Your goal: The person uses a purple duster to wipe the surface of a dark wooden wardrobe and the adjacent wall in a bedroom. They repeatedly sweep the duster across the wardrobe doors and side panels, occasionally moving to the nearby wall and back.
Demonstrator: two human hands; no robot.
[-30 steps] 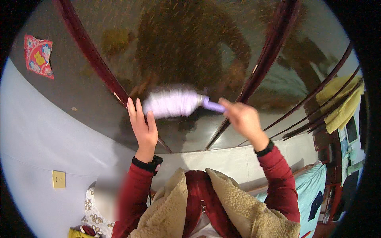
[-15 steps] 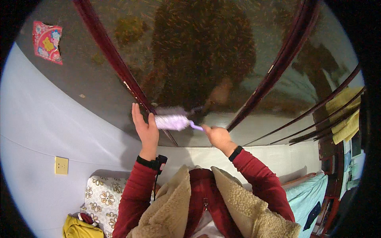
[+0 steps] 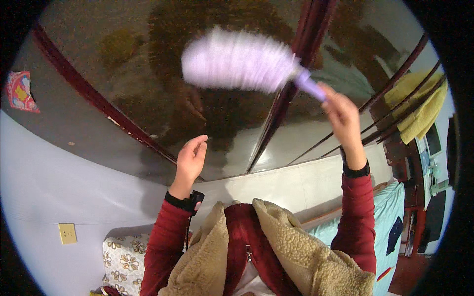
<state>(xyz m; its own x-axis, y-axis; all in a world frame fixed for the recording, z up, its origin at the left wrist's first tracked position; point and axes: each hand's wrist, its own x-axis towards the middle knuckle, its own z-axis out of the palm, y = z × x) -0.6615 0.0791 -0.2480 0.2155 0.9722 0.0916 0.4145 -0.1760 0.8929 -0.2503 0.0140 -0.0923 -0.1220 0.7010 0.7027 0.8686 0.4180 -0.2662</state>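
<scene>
A fluffy pale purple duster (image 3: 237, 61) is raised in front of the dark glossy wardrobe doors (image 3: 222, 118). Its purple handle is gripped by my right hand (image 3: 343, 116), up at the right, and its fluffy head points left, smeared a little by motion. My left hand (image 3: 190, 158) is lower and further left, near the bottom of the doors. Nothing is in it; the thumb stands a little apart from the bent fingers. The duster's head is well clear of my left hand.
Dark red strips (image 3: 291, 79) run up the doors. A yellow towel (image 3: 419, 98) hangs on the right. A bed with a light blue sheet (image 3: 385, 217) lies at lower right, and a flower-patterned cloth (image 3: 126, 259) at lower left. A torn pink sticker (image 3: 22, 91) is at far left.
My right hand has swung up and right with the duster, which is now raised and nearer the camera. My left hand has dropped slightly. The view has shifted to the right.
</scene>
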